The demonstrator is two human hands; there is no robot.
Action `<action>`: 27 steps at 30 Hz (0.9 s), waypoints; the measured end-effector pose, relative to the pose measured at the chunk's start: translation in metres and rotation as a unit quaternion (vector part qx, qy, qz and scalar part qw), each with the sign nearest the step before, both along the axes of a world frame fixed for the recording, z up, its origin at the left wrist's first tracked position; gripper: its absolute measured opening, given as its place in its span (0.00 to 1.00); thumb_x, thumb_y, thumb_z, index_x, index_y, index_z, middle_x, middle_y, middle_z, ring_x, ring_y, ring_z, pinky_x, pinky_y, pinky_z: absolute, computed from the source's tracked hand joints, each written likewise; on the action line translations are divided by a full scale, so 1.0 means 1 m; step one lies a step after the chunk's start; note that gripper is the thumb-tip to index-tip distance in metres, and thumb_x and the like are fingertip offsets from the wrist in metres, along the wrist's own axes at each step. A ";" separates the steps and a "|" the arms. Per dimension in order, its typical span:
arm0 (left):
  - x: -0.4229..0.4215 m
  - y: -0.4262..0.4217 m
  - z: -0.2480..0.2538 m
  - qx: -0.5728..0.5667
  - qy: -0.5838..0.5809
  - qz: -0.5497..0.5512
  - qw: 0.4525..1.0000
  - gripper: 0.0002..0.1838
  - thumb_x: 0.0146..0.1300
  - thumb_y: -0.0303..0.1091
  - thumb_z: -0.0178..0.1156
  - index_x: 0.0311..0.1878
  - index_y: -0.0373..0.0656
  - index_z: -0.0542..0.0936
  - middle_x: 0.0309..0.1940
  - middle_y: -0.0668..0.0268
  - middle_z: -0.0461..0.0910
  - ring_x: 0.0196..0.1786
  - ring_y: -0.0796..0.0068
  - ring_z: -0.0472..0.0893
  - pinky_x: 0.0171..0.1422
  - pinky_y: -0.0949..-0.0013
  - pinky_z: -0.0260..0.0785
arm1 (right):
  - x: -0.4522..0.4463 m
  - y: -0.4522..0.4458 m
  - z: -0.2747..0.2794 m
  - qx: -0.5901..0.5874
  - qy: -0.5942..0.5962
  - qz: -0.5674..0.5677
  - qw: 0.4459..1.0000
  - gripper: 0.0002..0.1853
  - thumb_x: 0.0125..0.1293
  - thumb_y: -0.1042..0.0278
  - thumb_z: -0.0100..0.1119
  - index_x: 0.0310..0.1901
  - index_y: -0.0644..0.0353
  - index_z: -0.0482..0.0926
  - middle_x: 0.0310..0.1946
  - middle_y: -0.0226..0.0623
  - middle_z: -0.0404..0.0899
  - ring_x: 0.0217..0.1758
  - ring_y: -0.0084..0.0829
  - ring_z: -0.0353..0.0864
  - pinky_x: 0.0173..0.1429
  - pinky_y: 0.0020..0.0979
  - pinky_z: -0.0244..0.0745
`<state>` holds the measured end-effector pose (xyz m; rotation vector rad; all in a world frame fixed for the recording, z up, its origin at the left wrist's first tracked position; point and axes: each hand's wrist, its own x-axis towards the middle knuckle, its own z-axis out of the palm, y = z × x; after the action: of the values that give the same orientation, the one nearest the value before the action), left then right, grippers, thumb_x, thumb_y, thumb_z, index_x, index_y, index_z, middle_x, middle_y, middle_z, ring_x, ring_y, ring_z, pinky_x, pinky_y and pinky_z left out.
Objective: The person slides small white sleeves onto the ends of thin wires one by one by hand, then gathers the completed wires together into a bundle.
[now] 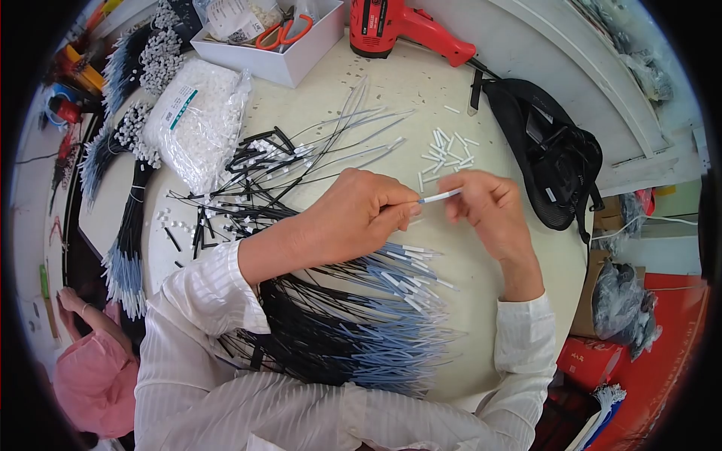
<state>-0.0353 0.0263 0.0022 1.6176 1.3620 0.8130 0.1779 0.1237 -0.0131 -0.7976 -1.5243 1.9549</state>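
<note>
My left hand (353, 214) is closed in a pinch on a thin wire with a blue-grey end. A white tube (442, 195) sits at the tip of that wire, and the fingers of my right hand (487, 210) are closed around its far end. Below my hands lies a thick bundle of black wires (308, 323) with blue-grey ends (398, 342) fanned to the right. Several of those ends carry white tubes (406, 289). Loose white tubes (449, 150) are scattered just beyond my right hand.
A plastic bag of white connectors (197, 120) and a white box (301, 49) with orange-handled pliers (284, 31) stand at the back left. A red heat gun (406, 30) and a black bag (545, 150) lie behind. A person in pink (98, 368) is at left.
</note>
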 end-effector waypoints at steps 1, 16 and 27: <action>-0.002 -0.001 -0.002 0.056 0.037 -0.024 0.997 0.08 0.67 0.32 0.61 0.36 0.38 0.83 0.28 0.60 0.80 0.31 0.69 0.77 0.36 0.67 0.69 | 0.000 0.004 -0.001 0.083 -0.049 -0.042 0.994 0.09 0.66 0.70 0.66 0.41 0.68 0.84 0.32 0.30 0.81 0.30 0.18 0.74 0.36 0.23 0.71; -0.011 0.010 -0.030 0.107 0.328 0.098 0.933 0.15 0.63 0.27 0.60 0.53 0.38 0.77 0.37 0.51 0.76 0.43 0.49 0.79 0.46 0.54 0.73 | 0.002 0.015 -0.022 0.545 -0.355 -0.068 0.757 0.04 0.64 0.77 0.58 0.36 0.66 0.73 0.37 0.46 0.74 0.34 0.50 0.79 0.39 0.43 0.76; -0.003 0.006 -0.009 0.113 0.046 0.121 0.985 0.08 0.65 0.24 0.58 0.46 0.36 0.82 0.33 0.60 0.74 0.34 0.70 0.74 0.37 0.68 0.67 | 0.000 -0.001 -0.012 0.581 -0.395 -0.014 0.711 0.05 0.62 0.80 0.56 0.38 0.64 0.71 0.38 0.45 0.73 0.34 0.50 0.78 0.37 0.43 0.74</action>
<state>-0.0381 0.0320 -0.0070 1.6984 1.6012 1.0806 0.1779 0.1228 -0.0251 -1.0065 -2.6551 0.1920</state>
